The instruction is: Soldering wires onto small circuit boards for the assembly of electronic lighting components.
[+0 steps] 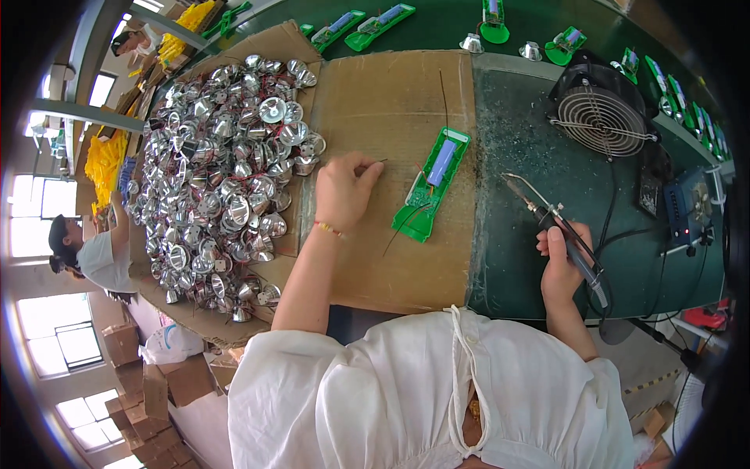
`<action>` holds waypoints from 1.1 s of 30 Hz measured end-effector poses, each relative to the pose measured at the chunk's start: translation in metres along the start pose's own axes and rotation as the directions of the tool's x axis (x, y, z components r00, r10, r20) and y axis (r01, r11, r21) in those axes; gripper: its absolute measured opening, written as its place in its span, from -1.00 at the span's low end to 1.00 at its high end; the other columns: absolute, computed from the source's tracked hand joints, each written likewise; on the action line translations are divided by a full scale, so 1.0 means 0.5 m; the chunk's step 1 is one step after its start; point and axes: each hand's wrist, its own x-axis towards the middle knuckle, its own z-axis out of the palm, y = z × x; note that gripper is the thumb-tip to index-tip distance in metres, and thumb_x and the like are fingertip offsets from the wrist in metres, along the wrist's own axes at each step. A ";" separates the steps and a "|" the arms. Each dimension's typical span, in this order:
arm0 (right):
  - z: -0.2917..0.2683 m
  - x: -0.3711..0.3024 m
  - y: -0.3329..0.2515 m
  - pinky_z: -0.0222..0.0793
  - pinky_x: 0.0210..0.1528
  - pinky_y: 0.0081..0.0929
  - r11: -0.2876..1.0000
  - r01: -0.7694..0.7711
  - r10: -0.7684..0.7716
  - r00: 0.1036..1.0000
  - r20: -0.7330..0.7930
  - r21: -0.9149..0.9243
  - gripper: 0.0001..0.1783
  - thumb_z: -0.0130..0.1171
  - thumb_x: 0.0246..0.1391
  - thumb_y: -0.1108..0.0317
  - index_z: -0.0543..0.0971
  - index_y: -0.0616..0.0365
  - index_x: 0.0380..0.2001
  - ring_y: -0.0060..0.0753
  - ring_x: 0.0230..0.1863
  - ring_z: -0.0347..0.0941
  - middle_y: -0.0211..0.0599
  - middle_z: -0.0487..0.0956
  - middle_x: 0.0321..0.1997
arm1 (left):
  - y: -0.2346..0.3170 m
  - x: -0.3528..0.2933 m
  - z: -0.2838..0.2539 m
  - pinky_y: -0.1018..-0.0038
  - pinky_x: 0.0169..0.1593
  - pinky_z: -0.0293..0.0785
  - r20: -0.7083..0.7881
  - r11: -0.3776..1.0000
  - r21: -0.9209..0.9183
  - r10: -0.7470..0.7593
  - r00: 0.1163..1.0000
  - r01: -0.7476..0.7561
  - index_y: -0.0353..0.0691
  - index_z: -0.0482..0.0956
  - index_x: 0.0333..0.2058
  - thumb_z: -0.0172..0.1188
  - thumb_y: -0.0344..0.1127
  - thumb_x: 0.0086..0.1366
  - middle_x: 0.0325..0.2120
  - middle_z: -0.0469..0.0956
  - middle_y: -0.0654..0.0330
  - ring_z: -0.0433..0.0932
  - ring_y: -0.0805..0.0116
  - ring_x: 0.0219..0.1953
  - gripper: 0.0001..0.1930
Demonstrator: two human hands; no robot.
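Note:
My left hand (344, 191) is over the cardboard sheet (383, 94), thumb and forefinger pinched together; a short dark wire end (382, 161) shows at the fingertips. Just right of it lies a green plastic housing (414, 223), apart from the hand. Inside the housing are a blue cylindrical battery (443, 162) and a small green circuit board (423, 195), with thin dark wires sticking out at both ends. In my right hand (561, 266) is a soldering iron (576, 256) with a thin metal tube along it, its tip pointing up and left over the green mat, away from the housing.
A big heap of silver reflector cups (219, 180) fills the left side. A round fan with a wire grille (601, 121) and a blue soldering station (687, 211) stand at the right, cables trailing. More green housings (380, 27) line the far belt. Two people work at the left.

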 end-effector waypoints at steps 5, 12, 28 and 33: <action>0.008 -0.035 -0.024 0.37 -0.49 -0.66 0.997 0.042 -0.049 0.993 0.108 0.063 -0.79 0.17 -0.01 0.45 0.40 0.32 -0.34 -0.57 -0.52 0.44 -0.20 0.52 -0.50 | 0.034 -0.072 0.005 0.48 -0.41 0.42 0.072 0.920 -0.389 -0.021 0.997 0.047 -0.29 0.58 -0.45 0.21 -0.27 0.11 -0.56 0.56 0.08 0.55 0.32 -0.52 -0.82; 0.067 -0.033 -0.035 0.37 -0.50 -0.66 0.957 0.270 -0.206 0.888 0.412 -0.104 -0.83 0.14 -0.02 0.48 0.40 0.33 -0.37 -0.57 -0.56 0.42 -0.18 0.52 -0.53 | 0.039 -0.112 0.050 0.45 -0.43 0.33 -0.044 0.906 -0.405 0.117 0.992 -0.124 -0.26 0.59 -0.49 0.23 -0.34 0.07 -0.57 0.42 0.15 0.41 0.29 -0.51 -0.89; 0.092 -0.040 -0.045 0.39 -0.52 -0.66 0.982 0.145 -0.088 0.920 0.382 -0.123 -0.82 0.16 0.00 0.43 0.43 0.33 -0.39 -0.57 -0.56 0.45 -0.24 0.51 -0.55 | 0.029 -0.101 0.047 0.45 -0.50 0.31 0.030 0.893 -0.437 0.138 0.990 -0.111 -0.28 0.58 -0.55 0.25 -0.34 0.04 -0.56 0.43 0.15 0.40 0.31 -0.55 -0.87; 0.100 -0.048 -0.051 0.40 -0.50 -0.67 0.994 -0.096 0.077 0.963 0.260 0.060 -0.83 0.16 0.01 0.46 0.42 0.32 -0.39 -0.61 -0.52 0.45 -0.23 0.53 -0.52 | 0.029 -0.097 0.042 0.45 -0.47 0.32 0.082 0.881 -0.471 0.101 0.992 -0.051 -0.29 0.57 -0.56 0.25 -0.32 0.03 -0.55 0.44 0.14 0.42 0.30 -0.54 -0.85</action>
